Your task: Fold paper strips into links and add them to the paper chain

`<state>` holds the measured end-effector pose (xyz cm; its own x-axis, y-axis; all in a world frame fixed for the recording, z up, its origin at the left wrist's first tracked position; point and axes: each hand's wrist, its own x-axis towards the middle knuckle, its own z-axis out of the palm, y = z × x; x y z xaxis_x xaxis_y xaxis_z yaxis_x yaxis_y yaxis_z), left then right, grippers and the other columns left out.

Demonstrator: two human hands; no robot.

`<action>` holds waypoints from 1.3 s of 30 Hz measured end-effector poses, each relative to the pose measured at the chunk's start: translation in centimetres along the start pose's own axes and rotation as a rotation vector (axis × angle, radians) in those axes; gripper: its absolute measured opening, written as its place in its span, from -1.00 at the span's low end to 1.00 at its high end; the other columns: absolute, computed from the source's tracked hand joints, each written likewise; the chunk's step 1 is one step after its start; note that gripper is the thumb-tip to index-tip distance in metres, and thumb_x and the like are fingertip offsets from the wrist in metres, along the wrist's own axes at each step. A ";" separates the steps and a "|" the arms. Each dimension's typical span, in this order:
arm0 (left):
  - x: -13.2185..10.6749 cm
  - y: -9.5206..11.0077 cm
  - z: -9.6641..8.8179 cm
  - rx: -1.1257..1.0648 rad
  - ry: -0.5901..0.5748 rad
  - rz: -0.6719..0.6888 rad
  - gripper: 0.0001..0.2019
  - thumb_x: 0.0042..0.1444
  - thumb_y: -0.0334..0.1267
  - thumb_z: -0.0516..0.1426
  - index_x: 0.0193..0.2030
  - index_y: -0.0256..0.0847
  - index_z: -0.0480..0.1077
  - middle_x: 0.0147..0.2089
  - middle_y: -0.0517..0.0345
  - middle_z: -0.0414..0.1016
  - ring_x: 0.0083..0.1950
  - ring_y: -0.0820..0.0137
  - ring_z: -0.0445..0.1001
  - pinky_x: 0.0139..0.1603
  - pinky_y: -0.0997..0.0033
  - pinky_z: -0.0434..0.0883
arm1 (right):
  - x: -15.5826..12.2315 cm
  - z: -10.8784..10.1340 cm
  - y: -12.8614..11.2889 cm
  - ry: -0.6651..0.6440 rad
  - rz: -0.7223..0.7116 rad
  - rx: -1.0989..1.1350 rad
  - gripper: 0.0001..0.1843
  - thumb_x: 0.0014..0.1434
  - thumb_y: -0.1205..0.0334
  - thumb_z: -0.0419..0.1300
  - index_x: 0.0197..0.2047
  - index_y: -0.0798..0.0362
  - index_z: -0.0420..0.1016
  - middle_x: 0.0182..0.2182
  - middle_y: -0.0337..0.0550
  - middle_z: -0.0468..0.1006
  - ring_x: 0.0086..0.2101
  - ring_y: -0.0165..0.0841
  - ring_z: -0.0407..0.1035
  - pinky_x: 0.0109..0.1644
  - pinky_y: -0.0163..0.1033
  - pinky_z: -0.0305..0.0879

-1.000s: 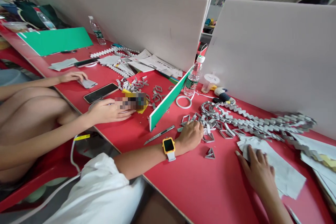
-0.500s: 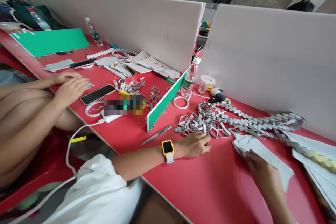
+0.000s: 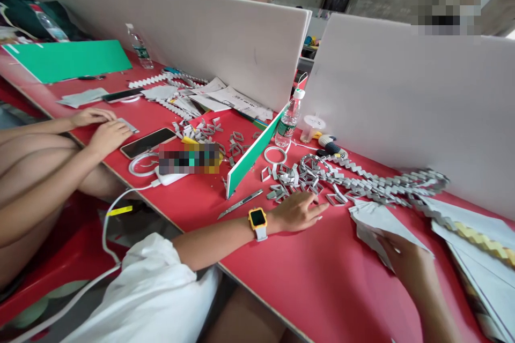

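My left hand (image 3: 296, 211), with a yellow-cased watch (image 3: 257, 218) at the wrist, rests over the red table with its fingers stretched apart and nothing seen in them. Just beyond it lies a loose heap of folded grey paper links (image 3: 287, 177). My right hand (image 3: 408, 257) grips the near edge of several thin paper sheets (image 3: 380, 225), which it tilts up off the table; its fingertips are partly hidden. Behind the sheets a long zigzag chain of folded paper (image 3: 386, 187) stretches to the right.
A cutter knife (image 3: 240, 203) lies left of my left hand. A green board (image 3: 253, 153) stands upright beside a water bottle (image 3: 287, 120). Printed sheets (image 3: 478, 257) lie at the right. Another person's hands (image 3: 107, 134) handle paper at the left, near a phone (image 3: 147, 142).
My left hand's fingers have uncurled and spread. My right hand has closed on the paper sheets and raised their near edge. The other person's hands have shifted slightly left.
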<state>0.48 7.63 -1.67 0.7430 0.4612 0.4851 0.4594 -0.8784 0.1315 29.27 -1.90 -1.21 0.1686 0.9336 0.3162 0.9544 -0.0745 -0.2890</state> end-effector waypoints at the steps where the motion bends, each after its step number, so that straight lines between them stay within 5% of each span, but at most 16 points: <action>1: 0.0 0.1 -0.1 -0.039 0.017 0.037 -0.57 0.29 -0.23 -0.25 0.19 -0.19 0.21 -0.07 0.10 0.32 -0.12 0.49 0.33 -0.10 0.43 0.29 | -0.4 -0.4 -1.4 0.114 -0.012 -0.035 -0.59 0.15 -0.03 0.01 -0.33 0.06 0.58 -0.31 0.00 0.62 -0.35 -0.11 0.50 -0.35 -0.13 0.37; 5: -0.3 1.1 -1.2 -0.130 0.045 0.122 -0.62 0.26 -0.19 -0.14 0.18 -0.08 0.23 0.09 0.18 0.30 -0.12 0.53 0.37 -0.13 0.48 0.30 | -3.5 -1.1 -9.1 0.179 -0.289 -0.028 -0.75 0.20 0.15 0.05 -0.27 0.04 0.51 -0.17 -0.02 0.57 -0.19 -0.17 0.46 -0.09 -0.08 0.36; 10: -5.0 3.0 -3.7 -0.188 -0.163 0.137 -0.61 0.29 -0.31 -0.24 -0.10 -0.14 0.41 -0.07 0.37 0.42 -0.13 0.59 0.37 -0.09 0.50 0.29 | -8.1 0.0 -14.9 0.068 -0.468 0.089 -0.79 0.19 0.29 0.06 -0.13 0.01 0.46 -0.09 -0.02 0.53 -0.11 -0.19 0.43 -0.03 -0.07 0.37; 13: -9.4 3.7 -5.1 -0.360 -0.161 -0.002 -0.71 0.25 -0.34 -0.11 -0.13 -0.14 0.43 -0.11 0.31 0.46 -0.20 0.57 0.40 -0.21 0.58 0.33 | -10.4 1.0 -14.7 -0.025 -0.495 0.081 -0.68 0.20 0.42 -0.01 -0.06 0.01 0.45 -0.13 -0.04 0.56 -0.07 -0.20 0.43 0.01 -0.03 0.36; 19: -14.2 5.9 -6.0 -0.300 -0.129 -0.199 -0.81 0.12 -0.34 0.11 -0.14 -0.06 0.46 -0.08 0.12 0.44 -0.05 0.33 0.36 -0.05 0.27 0.34 | -14.6 2.2 -14.6 -0.182 -0.427 0.093 -0.56 0.19 0.48 -0.03 0.11 0.05 0.36 0.06 0.02 0.43 0.10 -0.17 0.28 0.10 0.04 0.29; 24: -14.2 7.7 -5.3 -0.347 -0.131 -0.218 -0.88 0.17 -0.28 0.07 -0.24 -0.13 0.43 -0.15 0.14 0.47 -0.11 0.36 0.39 -0.08 0.30 0.33 | -15.3 2.0 -16.0 -0.157 -0.326 0.132 -0.62 0.21 0.43 -0.01 0.08 0.07 0.36 0.08 0.06 0.39 0.08 -0.14 0.28 0.08 0.01 0.27; 28: -13.4 7.8 -4.6 -0.381 -0.090 -0.384 -0.86 0.22 -0.28 -0.01 -0.30 -0.19 0.35 -0.29 0.14 0.45 -0.22 0.39 0.41 -0.20 0.39 0.34 | -13.7 1.7 -15.7 -0.121 -0.123 0.228 -0.79 0.27 0.30 -0.03 -0.20 0.06 0.43 -0.23 -0.03 0.49 -0.21 -0.26 0.36 -0.14 -0.16 0.32; 34: -12.2 8.3 -2.9 -0.180 0.004 -0.607 -0.84 0.19 -0.24 -0.01 -0.11 -0.19 0.24 -0.25 0.07 0.43 -0.19 0.31 0.43 -0.24 0.37 0.36 | -11.8 3.3 -15.3 -0.061 0.082 -0.035 -0.81 0.22 0.13 0.07 -0.36 0.05 0.32 -0.37 -0.05 0.37 -0.31 -0.21 0.25 -0.30 -0.20 0.21; 39: -11.7 8.3 -2.2 -0.072 -0.010 -0.649 -0.76 0.19 -0.24 0.00 -0.01 -0.20 0.20 -0.21 0.04 0.46 -0.20 0.30 0.47 -0.26 0.39 0.35 | -11.4 4.1 -15.5 -0.087 0.134 -0.141 -0.80 0.22 0.12 0.07 -0.38 0.04 0.28 -0.40 -0.06 0.36 -0.31 -0.20 0.23 -0.36 -0.22 0.12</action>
<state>-5.52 -5.34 -4.35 0.3301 0.9015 0.2798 0.7824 -0.4271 0.4532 11.58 -10.00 -4.05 0.2807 0.9381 0.2027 0.9508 -0.2429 -0.1925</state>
